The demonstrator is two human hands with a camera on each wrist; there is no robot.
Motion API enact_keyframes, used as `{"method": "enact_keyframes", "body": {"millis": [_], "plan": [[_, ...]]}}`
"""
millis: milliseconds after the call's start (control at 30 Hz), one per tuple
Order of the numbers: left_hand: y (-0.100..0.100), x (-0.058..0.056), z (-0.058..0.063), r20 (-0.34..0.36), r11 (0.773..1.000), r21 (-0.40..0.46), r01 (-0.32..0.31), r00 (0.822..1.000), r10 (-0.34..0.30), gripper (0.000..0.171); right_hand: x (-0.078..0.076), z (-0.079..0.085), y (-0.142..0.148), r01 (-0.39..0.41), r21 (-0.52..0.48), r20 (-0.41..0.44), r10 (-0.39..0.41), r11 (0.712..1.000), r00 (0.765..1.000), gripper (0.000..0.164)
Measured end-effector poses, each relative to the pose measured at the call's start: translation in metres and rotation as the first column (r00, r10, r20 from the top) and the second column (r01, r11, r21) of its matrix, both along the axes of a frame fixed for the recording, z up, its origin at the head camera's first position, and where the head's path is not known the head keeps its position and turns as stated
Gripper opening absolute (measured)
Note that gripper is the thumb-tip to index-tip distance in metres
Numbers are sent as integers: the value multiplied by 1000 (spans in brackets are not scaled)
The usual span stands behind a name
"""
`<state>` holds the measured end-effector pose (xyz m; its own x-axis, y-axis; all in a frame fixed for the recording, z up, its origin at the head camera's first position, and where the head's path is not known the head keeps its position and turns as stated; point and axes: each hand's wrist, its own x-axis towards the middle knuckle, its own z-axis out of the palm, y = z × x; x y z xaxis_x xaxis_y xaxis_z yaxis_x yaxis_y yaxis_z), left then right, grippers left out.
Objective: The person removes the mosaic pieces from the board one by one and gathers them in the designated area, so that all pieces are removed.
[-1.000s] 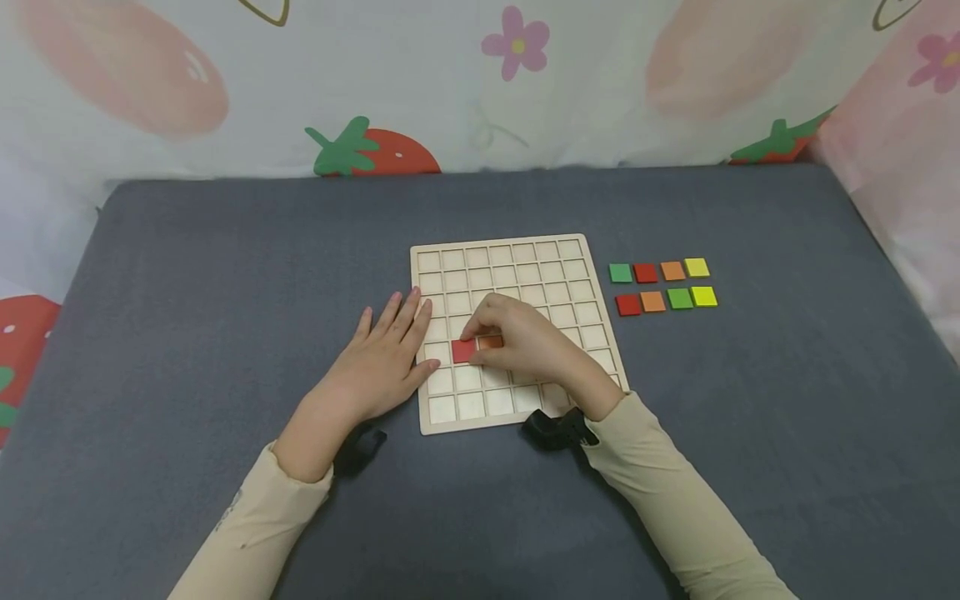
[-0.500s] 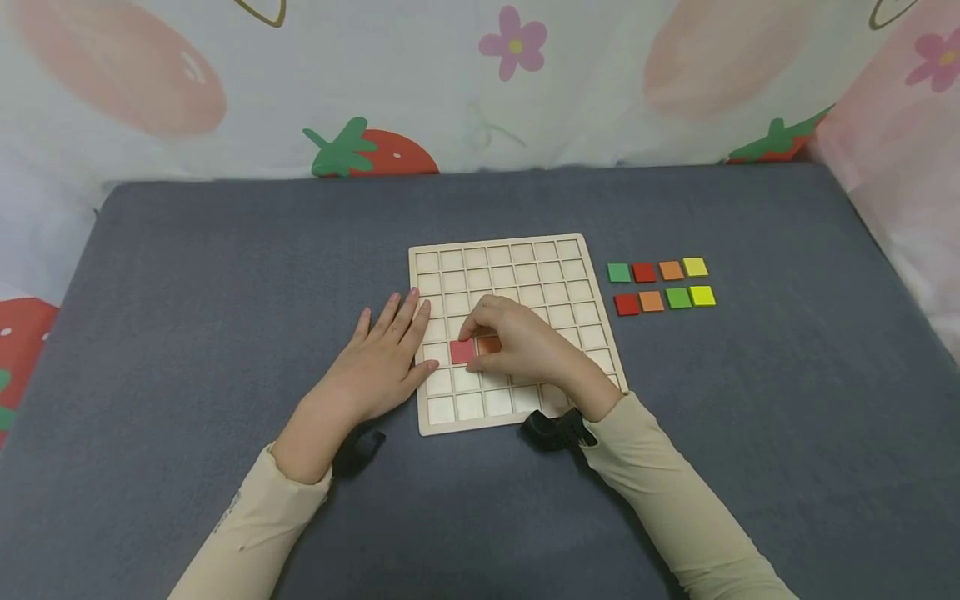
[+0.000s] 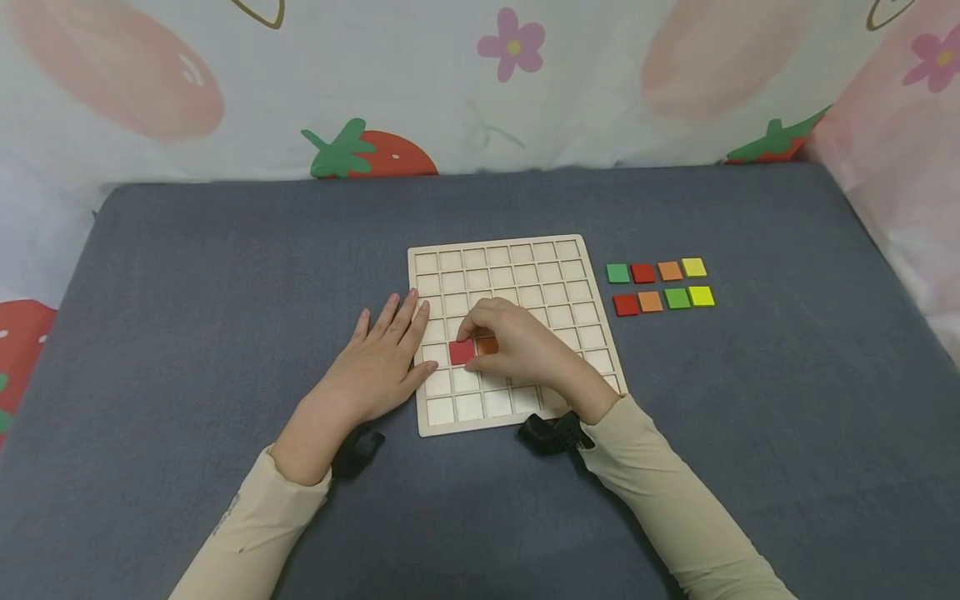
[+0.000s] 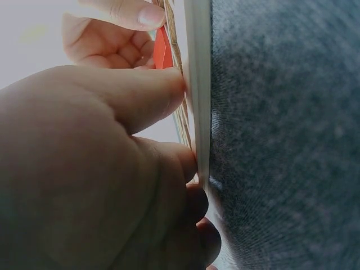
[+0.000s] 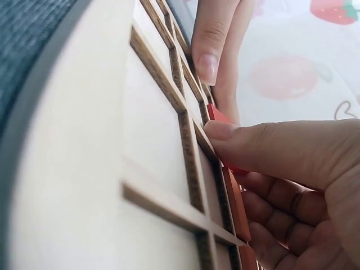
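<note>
A pale wooden grid board point(image 3: 427, 249) lies on the table. My left hand point(image 3: 382, 358) rests along its left edge with the fingers spread. Between thumb and fingertips my right hand point(image 3: 521, 346) pinches a square red tile point(image 3: 461, 352) at a cell in the board's lower left part. In the left wrist view this red tile point(image 4: 162, 49) stands tilted against the grid. An orange tile point(image 3: 487, 345) sits just to its right, partly under the right hand. Seen from the right wrist, the orange tile point(image 5: 236, 202) lies beside another reddish tile point(image 5: 247, 256) at the frame's bottom.
Right of the board lie two rows of loose tiles, among them a green tile point(image 3: 618, 273), a red tile point(image 3: 626, 305), an orange tile point(image 3: 650, 302) and a yellow tile point(image 3: 701, 297). The grey tablecloth point(image 3: 225, 275) reaches back to a printed curtain point(image 3: 585, 92).
Both hands keep their places on the board. The red tile's face looked lighter half a second ago and is a deeper red now. The whole view has drifted slightly.
</note>
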<state>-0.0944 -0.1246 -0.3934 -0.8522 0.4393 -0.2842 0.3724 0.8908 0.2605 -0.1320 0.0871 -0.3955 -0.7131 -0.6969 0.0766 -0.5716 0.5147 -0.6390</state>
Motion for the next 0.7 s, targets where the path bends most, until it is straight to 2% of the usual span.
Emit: {"method": "enact_keyframes", "body": {"millis": [300,700], "plan": [[0,0,1,3,1000,2,2,1000,-2,73,0,0,0,-20,17,-16,21,1000,1000,23],[0,0,1,2,1000,6,-1,1000,1,73,-1,-2,0,-1,9,-2,1,1000,1000,22]]}}
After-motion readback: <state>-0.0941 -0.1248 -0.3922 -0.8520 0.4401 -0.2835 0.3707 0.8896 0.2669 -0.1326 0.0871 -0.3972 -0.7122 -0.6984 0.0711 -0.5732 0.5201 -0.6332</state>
